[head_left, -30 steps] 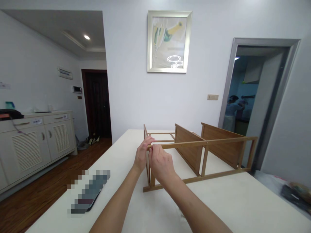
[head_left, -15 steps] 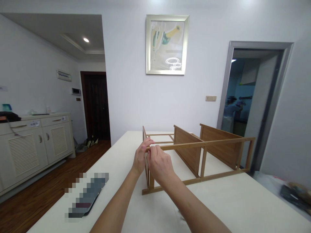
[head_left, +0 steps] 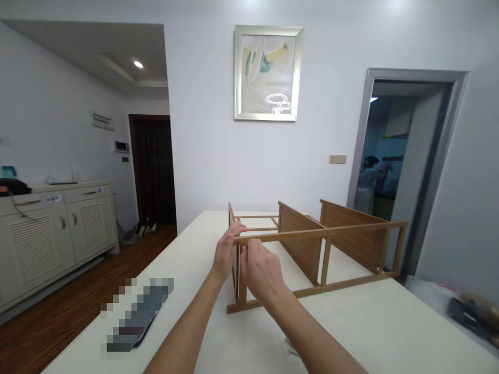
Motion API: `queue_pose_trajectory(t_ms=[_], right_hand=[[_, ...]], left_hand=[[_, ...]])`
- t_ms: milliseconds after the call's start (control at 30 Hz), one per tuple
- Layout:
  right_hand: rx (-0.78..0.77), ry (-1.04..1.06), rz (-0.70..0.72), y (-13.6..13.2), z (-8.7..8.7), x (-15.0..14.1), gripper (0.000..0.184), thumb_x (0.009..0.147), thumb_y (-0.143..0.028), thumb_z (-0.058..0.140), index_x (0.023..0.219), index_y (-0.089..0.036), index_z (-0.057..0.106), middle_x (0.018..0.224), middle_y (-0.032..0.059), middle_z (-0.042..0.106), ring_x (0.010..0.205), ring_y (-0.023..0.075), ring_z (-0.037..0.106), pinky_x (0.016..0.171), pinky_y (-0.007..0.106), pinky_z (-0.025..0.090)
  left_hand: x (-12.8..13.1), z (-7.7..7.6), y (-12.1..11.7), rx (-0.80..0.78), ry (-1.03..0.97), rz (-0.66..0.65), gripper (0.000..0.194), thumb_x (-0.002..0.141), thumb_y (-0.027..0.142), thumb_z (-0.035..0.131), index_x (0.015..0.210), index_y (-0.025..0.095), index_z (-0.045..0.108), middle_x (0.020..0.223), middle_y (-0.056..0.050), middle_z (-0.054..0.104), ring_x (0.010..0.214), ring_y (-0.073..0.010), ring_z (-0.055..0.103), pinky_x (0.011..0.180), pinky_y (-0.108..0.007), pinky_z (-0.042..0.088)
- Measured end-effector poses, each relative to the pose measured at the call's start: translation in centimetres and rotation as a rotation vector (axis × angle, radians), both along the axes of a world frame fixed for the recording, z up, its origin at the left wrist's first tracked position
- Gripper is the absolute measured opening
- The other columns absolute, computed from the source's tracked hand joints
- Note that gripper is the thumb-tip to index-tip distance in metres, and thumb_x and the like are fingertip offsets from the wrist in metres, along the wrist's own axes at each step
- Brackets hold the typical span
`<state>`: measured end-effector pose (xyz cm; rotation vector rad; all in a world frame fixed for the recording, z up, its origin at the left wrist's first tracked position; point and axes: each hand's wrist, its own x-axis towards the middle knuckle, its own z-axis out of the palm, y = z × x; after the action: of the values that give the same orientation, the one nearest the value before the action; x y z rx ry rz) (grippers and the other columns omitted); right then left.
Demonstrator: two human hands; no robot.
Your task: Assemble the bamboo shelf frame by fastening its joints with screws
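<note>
A bamboo shelf frame (head_left: 323,236) lies on its side on the white table (head_left: 187,259), with two wooden panels standing between its rails. My left hand (head_left: 225,252) is closed over the left end of the frame's top rail at the corner. My right hand (head_left: 262,270) sits just below that rail beside the corner post, fingers curled and pinched against the wood. What the right fingers pinch is too small to make out.
A pixelated dark object (head_left: 136,314) lies on the table's left part. Dark items (head_left: 473,311) rest at the far right edge. A white sideboard (head_left: 50,228) stands at the left wall. Another person (head_left: 370,182) stands beyond the doorway at right.
My right hand has dropped slightly from the top rail to just beneath it. The left hand keeps its hold on the corner. The frame has not visibly moved.
</note>
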<state>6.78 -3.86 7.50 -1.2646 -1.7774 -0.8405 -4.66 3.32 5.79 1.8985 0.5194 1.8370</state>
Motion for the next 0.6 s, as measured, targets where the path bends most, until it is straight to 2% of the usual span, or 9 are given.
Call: queue_pose_trajectory(t_ms=[133, 333, 467, 600], right_hand=[[0.045, 0.004, 0.059, 0.1, 0.5, -0.4, 0.012, 0.096, -0.016, 0.038, 0.086, -0.019, 0.044, 0.074, 0.0008, 0.056, 0.059, 0.0128, 0.053, 0.048, 0.026, 0.024], [0.110, -0.161, -0.059, 0.5, 1.0, -1.3, 0.016, 0.093, -0.009, 0.038, 0.082, -0.020, 0.041, 0.069, 0.0011, 0.053, 0.056, 0.0138, 0.050, 0.047, 0.027, 0.024], [0.041, -0.203, -0.161, 0.5, 1.2, -1.8, 0.017, 0.097, -0.012, 0.035, 0.083, -0.020, 0.041, 0.069, 0.0028, 0.054, 0.055, 0.0150, 0.052, 0.046, 0.027, 0.027], [-0.012, -0.173, -0.187, 0.1, 1.0, -1.5, 0.021, 0.101, -0.019, 0.034, 0.081, -0.020, 0.041, 0.064, 0.0011, 0.054, 0.053, 0.0142, 0.052, 0.046, 0.028, 0.023]], left_hand=[[0.0, 0.0, -0.1, -0.003, 0.010, 0.004, 0.056, 0.099, 0.047, 0.022, 0.106, 0.019, 0.071, 0.125, -0.008, 0.064, 0.132, -0.0230, 0.046, 0.117, -0.044, 0.026], [0.0, 0.1, -0.3, -0.023, 0.022, 0.016, 0.056, 0.099, 0.046, 0.022, 0.106, 0.019, 0.070, 0.125, -0.009, 0.064, 0.131, -0.0238, 0.046, 0.115, -0.044, 0.030], [-0.1, 0.3, -0.5, 0.006, 0.018, 0.019, 0.052, 0.099, 0.046, 0.026, 0.106, 0.020, 0.070, 0.124, -0.008, 0.064, 0.130, -0.0241, 0.047, 0.116, -0.045, 0.029], [-0.1, 0.3, -0.4, -0.006, 0.019, 0.013, 0.051, 0.098, 0.046, 0.026, 0.106, 0.020, 0.070, 0.126, -0.007, 0.064, 0.132, -0.0246, 0.046, 0.117, -0.046, 0.027]])
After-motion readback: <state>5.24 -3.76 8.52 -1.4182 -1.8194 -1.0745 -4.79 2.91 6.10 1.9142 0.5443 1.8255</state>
